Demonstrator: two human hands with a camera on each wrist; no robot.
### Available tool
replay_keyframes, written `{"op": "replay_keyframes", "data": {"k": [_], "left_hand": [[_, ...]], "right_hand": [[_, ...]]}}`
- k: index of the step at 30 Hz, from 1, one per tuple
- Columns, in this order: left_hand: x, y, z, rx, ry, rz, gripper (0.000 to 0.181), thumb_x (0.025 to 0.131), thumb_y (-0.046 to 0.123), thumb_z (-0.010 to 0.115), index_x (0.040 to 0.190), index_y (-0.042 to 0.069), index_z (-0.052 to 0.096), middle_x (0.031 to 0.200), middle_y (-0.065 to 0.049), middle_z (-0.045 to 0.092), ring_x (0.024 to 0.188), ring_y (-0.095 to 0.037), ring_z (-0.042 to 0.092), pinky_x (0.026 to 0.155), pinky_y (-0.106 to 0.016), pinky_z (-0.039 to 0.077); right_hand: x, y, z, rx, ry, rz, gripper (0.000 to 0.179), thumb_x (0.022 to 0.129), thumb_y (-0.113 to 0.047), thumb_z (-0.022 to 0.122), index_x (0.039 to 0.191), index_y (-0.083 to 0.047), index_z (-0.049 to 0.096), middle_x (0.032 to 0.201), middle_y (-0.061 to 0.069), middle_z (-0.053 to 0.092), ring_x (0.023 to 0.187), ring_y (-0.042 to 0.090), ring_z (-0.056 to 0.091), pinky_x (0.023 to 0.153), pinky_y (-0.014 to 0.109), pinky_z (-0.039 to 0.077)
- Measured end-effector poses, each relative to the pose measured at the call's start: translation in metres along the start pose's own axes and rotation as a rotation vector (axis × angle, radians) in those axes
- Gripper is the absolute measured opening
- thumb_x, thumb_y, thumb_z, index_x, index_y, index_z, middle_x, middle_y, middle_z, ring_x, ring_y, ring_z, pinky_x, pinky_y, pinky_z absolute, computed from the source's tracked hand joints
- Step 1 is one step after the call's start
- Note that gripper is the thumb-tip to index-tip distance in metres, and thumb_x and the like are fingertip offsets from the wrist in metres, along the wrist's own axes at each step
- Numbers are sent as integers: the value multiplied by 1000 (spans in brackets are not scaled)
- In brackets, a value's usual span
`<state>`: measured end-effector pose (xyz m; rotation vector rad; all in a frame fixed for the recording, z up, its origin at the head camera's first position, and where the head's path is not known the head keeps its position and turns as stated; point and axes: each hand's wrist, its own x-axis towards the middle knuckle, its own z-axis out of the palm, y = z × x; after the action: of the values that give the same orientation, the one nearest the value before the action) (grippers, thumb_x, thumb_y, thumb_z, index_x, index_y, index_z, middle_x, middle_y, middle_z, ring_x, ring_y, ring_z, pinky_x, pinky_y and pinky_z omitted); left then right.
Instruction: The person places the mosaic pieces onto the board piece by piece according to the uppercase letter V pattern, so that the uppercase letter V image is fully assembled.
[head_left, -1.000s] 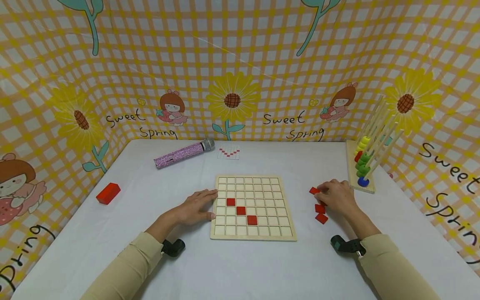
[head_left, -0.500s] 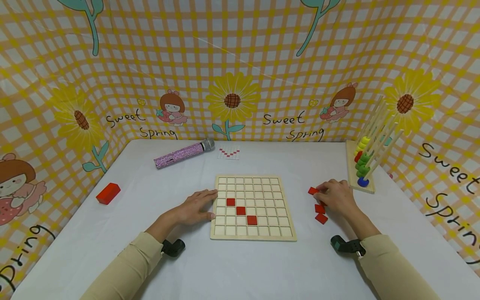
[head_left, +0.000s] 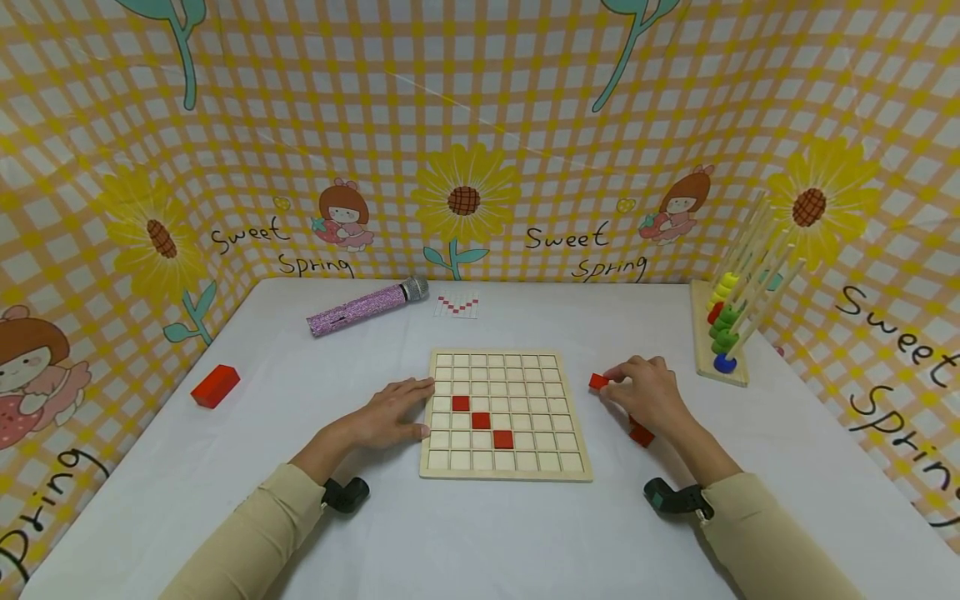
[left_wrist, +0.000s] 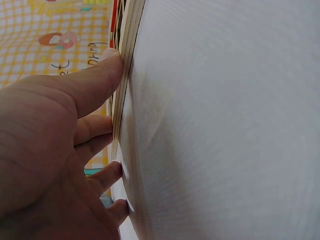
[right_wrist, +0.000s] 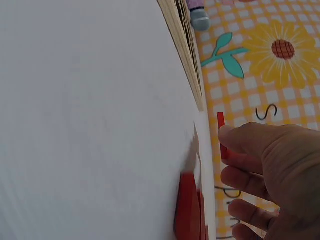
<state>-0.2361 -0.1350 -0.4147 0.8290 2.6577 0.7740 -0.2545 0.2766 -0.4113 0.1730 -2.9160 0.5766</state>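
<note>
My right hand (head_left: 651, 395) pinches a red square tile (head_left: 596, 382) between thumb and fingertips, just right of the board. In the right wrist view that tile (right_wrist: 221, 120) is seen edge-on, held above the table. Below the hand lie more red tiles (head_left: 642, 434), partly hidden by it. A wooden grid board (head_left: 507, 476) lies flat in the middle, with three red tiles (head_left: 481, 421) set in a diagonal in its cells. My left hand (head_left: 386, 414) rests at the board's left edge; its thumb and fingertips touch the rim (left_wrist: 129, 40).
Behind the board lie a glittery purple microphone (head_left: 363, 309) and a small card (head_left: 457, 306) with a red V-shaped pattern on a grid. A red block (head_left: 216, 387) lies at the left. A wooden peg stand (head_left: 701, 333) with coloured beads is at the right. Patterned cloth surrounds the table.
My right hand has lifted the red tile and moved left toward the board with it. The left hand has stayed at the board's edge.
</note>
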Motion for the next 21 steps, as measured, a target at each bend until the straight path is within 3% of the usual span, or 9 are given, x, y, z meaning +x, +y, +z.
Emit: {"op": "replay_keyframes", "data": {"k": [10,21], "left_hand": [[2,-2,1,-3,0,-4,70,91,29,61,149,7,27,157,-11,22,145,-40,14,116,-59,14],[1,-2,2,-22,12,-6,71,91,28,62,148,4,28,158,-11,21,145,-39,14,116,-58,15]], "right_hand": [[-3,-35,10,37,53,-168,23,80,-22,72,97,-6,73,92,10,65,94,32,47,80,49,35],[-1,-82,23,71,12,-218,22,80,-22,72,97,-8,73,92,5,64,96,27,46,83,44,35]]}}
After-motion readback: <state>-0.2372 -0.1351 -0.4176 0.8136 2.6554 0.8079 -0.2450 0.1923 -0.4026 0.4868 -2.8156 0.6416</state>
